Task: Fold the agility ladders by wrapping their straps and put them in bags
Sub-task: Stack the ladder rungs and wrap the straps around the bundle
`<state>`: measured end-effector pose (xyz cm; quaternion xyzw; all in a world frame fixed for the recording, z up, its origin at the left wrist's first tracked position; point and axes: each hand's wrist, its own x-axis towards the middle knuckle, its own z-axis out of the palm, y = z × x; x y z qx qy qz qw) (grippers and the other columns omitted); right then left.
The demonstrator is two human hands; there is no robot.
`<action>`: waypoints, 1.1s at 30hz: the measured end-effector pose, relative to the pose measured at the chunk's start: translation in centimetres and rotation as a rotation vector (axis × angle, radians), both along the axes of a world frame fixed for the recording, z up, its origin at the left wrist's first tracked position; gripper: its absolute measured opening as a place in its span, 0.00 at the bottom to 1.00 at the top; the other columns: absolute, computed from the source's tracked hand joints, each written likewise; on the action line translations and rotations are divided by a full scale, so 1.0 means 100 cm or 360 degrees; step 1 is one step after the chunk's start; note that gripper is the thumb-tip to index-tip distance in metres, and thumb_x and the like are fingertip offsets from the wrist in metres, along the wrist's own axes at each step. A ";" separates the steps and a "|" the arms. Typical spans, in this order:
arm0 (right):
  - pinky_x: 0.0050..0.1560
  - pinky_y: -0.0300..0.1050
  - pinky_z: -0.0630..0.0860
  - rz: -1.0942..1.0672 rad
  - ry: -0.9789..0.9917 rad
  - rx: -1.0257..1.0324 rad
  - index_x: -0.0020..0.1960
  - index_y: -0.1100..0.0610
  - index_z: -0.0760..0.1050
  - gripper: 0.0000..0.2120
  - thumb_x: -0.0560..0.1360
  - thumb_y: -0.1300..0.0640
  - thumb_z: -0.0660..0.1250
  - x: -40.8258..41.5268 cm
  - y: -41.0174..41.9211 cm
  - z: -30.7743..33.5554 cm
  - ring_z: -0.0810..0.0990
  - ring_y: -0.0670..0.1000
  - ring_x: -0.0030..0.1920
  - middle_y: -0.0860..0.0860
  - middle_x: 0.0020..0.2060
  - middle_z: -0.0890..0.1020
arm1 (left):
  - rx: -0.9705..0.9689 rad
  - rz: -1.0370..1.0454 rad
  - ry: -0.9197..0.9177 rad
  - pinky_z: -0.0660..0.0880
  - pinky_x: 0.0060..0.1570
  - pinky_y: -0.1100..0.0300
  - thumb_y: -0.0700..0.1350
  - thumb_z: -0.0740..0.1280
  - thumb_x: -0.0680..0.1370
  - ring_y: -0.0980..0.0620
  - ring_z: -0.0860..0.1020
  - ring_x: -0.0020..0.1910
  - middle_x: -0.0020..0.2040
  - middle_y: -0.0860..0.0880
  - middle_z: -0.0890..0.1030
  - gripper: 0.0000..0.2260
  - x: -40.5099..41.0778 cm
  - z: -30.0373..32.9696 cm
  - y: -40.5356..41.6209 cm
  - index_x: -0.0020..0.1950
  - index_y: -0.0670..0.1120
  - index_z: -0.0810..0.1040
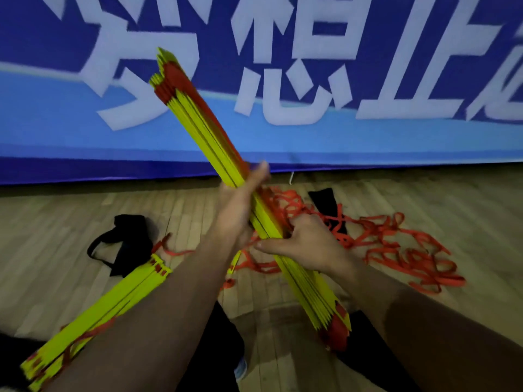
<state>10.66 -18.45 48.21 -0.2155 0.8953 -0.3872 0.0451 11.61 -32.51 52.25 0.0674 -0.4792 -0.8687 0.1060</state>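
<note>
Two ladders seen: one rung bundle [226,171] gripped mid-length by left hand [240,205] and right hand [300,244], its straps [396,250] trailing unwrapped on floor beyond the grip; second bundle [93,315] strap-wrapped nearer, black bags [127,244] unfilled.

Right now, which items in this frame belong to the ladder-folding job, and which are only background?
Job:
held rung bundle, gripped by left hand and right hand
loose orange straps
second rung bundle on the floor
black bag
another black bag

Background:
blue banner
wooden floor
</note>
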 end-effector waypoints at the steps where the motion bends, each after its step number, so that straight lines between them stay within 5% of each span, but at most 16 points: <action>1: 0.46 0.54 0.81 0.0007 0.0004 0.0032 0.47 0.51 0.82 0.26 0.61 0.31 0.73 0.001 -0.003 0.002 0.84 0.49 0.41 0.49 0.39 0.85 | -0.0078 -0.0005 -0.0019 0.77 0.36 0.56 0.44 0.77 0.70 0.45 0.78 0.37 0.36 0.44 0.77 0.12 0.006 -0.006 0.006 0.41 0.48 0.74; 6: 0.53 0.57 0.79 -0.0085 0.0391 0.0358 0.62 0.50 0.74 0.39 0.70 0.22 0.49 0.020 -0.002 -0.003 0.82 0.59 0.55 0.54 0.53 0.84 | -0.0142 0.0150 -0.0097 0.72 0.24 0.63 0.37 0.75 0.72 0.54 0.73 0.22 0.26 0.49 0.71 0.13 0.009 -0.002 0.005 0.40 0.45 0.71; 9: 0.47 0.55 0.79 -0.0113 0.0751 0.0243 0.75 0.48 0.66 0.29 0.81 0.36 0.44 0.033 0.005 -0.005 0.83 0.63 0.51 0.57 0.52 0.84 | -0.0108 0.0262 -0.0085 0.75 0.28 0.60 0.39 0.77 0.71 0.52 0.77 0.25 0.28 0.49 0.77 0.11 0.016 0.001 -0.005 0.48 0.41 0.78; 11: 0.46 0.54 0.80 -0.0061 0.0900 0.0448 0.80 0.45 0.57 0.28 0.82 0.39 0.42 0.040 0.000 -0.005 0.82 0.62 0.53 0.57 0.56 0.82 | -0.0068 0.0302 -0.0075 0.75 0.28 0.61 0.41 0.78 0.71 0.53 0.77 0.26 0.28 0.50 0.78 0.12 0.026 0.002 -0.007 0.49 0.42 0.78; 16: 0.54 0.54 0.78 0.0137 0.0695 0.0644 0.79 0.38 0.51 0.35 0.75 0.30 0.34 0.055 -0.008 -0.013 0.80 0.61 0.60 0.54 0.61 0.81 | -0.0209 0.0492 -0.0287 0.71 0.29 0.60 0.34 0.75 0.69 0.51 0.71 0.26 0.25 0.50 0.71 0.10 0.037 -0.001 -0.011 0.41 0.44 0.75; 19: 0.54 0.55 0.78 0.0243 0.0493 0.0524 0.79 0.41 0.51 0.39 0.72 0.25 0.37 0.057 -0.017 -0.007 0.80 0.62 0.59 0.56 0.58 0.83 | -0.0217 0.0585 -0.0319 0.69 0.31 0.56 0.34 0.69 0.71 0.48 0.69 0.29 0.29 0.47 0.68 0.07 0.030 0.004 -0.019 0.43 0.43 0.73; 23: 0.58 0.57 0.77 0.0267 0.0478 0.0831 0.80 0.49 0.44 0.42 0.76 0.27 0.51 0.059 -0.024 -0.002 0.78 0.63 0.62 0.60 0.64 0.79 | -0.0022 0.0577 -0.0295 0.73 0.29 0.58 0.34 0.64 0.73 0.47 0.78 0.28 0.31 0.44 0.73 0.04 0.027 0.017 -0.036 0.44 0.41 0.71; 28: 0.51 0.56 0.78 0.0186 0.0663 0.0913 0.67 0.54 0.63 0.27 0.80 0.34 0.53 0.056 -0.032 0.003 0.81 0.63 0.56 0.58 0.55 0.82 | 0.0216 0.0382 -0.0175 0.77 0.33 0.56 0.42 0.71 0.75 0.48 0.81 0.32 0.34 0.47 0.78 0.07 0.023 0.003 -0.044 0.50 0.43 0.75; 33: 0.51 0.54 0.77 0.0050 0.0580 0.0910 0.63 0.55 0.67 0.28 0.77 0.33 0.56 0.062 -0.040 0.012 0.81 0.63 0.56 0.57 0.55 0.82 | 0.0203 0.0388 -0.0327 0.75 0.28 0.59 0.39 0.68 0.76 0.50 0.77 0.26 0.32 0.46 0.77 0.05 0.026 -0.012 -0.028 0.49 0.41 0.75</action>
